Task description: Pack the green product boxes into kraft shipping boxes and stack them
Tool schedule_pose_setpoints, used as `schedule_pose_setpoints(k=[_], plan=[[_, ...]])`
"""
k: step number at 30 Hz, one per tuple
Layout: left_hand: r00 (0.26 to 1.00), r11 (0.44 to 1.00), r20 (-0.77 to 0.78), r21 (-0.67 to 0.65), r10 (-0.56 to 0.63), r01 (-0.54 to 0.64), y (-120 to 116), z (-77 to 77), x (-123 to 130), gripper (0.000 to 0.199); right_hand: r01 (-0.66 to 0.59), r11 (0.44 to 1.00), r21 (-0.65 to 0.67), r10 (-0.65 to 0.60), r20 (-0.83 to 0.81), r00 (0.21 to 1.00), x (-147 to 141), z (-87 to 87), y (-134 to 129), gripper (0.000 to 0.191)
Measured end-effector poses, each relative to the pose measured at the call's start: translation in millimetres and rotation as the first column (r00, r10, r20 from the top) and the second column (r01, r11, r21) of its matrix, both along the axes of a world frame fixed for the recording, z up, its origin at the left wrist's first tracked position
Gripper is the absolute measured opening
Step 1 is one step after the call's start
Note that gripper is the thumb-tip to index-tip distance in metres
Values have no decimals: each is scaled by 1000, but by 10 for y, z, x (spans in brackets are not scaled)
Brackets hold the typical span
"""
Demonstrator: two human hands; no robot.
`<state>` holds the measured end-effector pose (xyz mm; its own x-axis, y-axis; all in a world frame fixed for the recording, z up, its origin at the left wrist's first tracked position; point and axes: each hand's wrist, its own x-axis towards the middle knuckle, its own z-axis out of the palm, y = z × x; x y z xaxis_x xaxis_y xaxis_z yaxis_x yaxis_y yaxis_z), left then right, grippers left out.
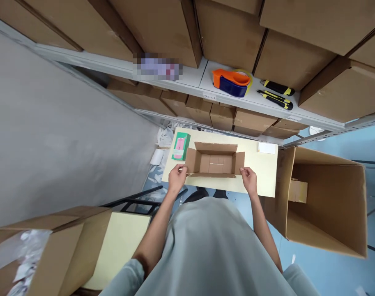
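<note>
An open cardboard box (216, 163) sits on the pale yellow table (263, 174) with its flaps folded outward and nothing inside. My left hand (177, 177) pinches the outer edge of its left flap. At the opposite end, the fingers of my right hand (249, 179) close on the right flap's corner. Just beyond my left hand lies a green package with a pink item (180, 147). A small white box or stack of cards (266, 148) rests near the table's far right corner.
A shelf above holds cardboard boxes (230, 45), an orange and blue tape dispenser (232, 83) and two utility knives (276, 94). A large open carton (325, 205) stands at right, holding a small box. Another carton (60, 250) with plastic packing stands at lower left, beside the wall.
</note>
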<state>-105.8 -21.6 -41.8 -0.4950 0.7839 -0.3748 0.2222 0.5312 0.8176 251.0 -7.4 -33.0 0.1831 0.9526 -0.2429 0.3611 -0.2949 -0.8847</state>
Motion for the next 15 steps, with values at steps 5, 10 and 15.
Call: schedule_pose_setpoints(k=[5, 10, 15], plan=[[998, 998, -5, 18, -66, 66, -260, 144, 48, 27, 55, 998, 37, -56, 26, 998, 115, 164, -253, 64], [997, 994, 39, 84, -70, 67, -728, 208, -122, 27, 28, 997, 72, -34, 77, 996, 64, 289, -645, 72], [982, 979, 161, 164, 95, -122, -1702, 125, -571, 28, -167, 977, 134, 151, 120, 981, -453, 355, -908, 71]])
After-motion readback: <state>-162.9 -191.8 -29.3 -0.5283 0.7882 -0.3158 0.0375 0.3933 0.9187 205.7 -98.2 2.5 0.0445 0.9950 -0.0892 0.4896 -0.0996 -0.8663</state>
